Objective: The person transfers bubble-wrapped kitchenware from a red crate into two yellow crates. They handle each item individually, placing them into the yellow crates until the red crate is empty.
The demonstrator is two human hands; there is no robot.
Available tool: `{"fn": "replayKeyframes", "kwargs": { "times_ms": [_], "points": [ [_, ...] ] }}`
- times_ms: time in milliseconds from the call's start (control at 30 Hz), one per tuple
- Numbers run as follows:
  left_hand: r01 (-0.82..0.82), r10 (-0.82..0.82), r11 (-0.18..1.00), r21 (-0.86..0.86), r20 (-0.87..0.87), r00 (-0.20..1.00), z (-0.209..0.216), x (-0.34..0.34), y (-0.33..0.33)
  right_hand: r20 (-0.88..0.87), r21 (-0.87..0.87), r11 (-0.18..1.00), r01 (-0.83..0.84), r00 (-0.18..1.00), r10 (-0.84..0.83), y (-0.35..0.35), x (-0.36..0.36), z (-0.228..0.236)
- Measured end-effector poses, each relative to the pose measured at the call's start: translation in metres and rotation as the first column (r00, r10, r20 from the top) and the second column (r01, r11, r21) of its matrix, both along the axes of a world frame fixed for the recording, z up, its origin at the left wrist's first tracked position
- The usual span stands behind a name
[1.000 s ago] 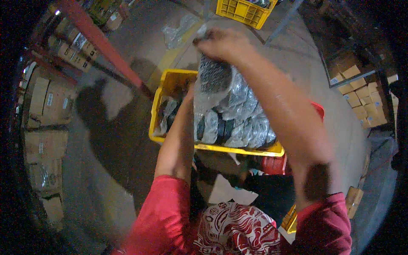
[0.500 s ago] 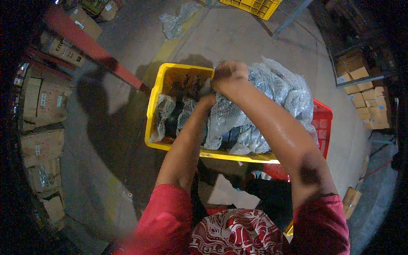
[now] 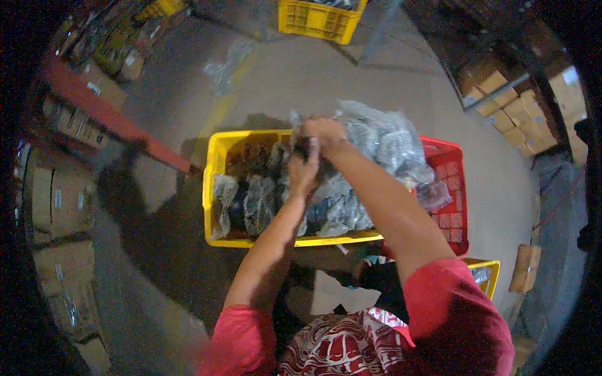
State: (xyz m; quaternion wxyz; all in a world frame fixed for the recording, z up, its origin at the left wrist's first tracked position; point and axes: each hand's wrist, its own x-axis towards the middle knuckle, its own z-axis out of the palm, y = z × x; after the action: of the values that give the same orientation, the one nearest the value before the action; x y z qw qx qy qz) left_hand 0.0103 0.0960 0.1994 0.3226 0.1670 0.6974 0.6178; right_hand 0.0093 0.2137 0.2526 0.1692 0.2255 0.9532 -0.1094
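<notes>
Head view: left hand [image 3: 304,170] and right hand [image 3: 323,135] both clenched on clear plastic bag of dark items [image 3: 382,141] — held just above yellow crate [image 3: 216,188] packed with similar bags [image 3: 251,203]. Red crate [image 3: 451,188] touching yellow crate's right side.

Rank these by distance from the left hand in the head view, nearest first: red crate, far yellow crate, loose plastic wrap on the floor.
From the left hand:
1. Red crate, to its right.
2. Loose plastic wrap, ahead-left on the floor.
3. Far yellow crate, top of view.
</notes>
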Motion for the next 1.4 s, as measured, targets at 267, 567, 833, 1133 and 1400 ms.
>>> {"fn": "replayKeyframes", "kwargs": {
  "times_ms": [267,567,833,1133,1400],
  "points": [
    [0.044,-0.043,0.999,-0.021,0.068,0.997,0.013,-0.016,-0.012,-0.664,0.201,0.979,0.041,0.741,0.105,0.006,0.109,0.028],
    [0.153,-0.27,0.921,-0.358,-0.304,0.914,0.111,0.034,-0.065,-0.523,-0.38,0.484,0.788,0.248,-0.815,0.09,0.468,-0.07],
    [0.548,-0.539,0.723,-0.421,0.152,0.829,0.153,0.161,-0.061,-0.486,-0.523,0.017,0.852,-0.283,-0.827,0.219,0.532,-0.269],
    [0.708,-0.723,0.552,-0.441,0.17,0.67,0.121,0.166,-0.032,-0.484,-0.644,0.067,0.762,-0.338,-0.807,0.307,0.495,-0.157],
    [0.713,-0.69,0.7,-0.05,0.212,0.692,0.093,0.183,-0.021,-0.294,-0.956,0.248,0.157,-0.507,-0.81,0.234,0.451,0.089]
  ]
}}
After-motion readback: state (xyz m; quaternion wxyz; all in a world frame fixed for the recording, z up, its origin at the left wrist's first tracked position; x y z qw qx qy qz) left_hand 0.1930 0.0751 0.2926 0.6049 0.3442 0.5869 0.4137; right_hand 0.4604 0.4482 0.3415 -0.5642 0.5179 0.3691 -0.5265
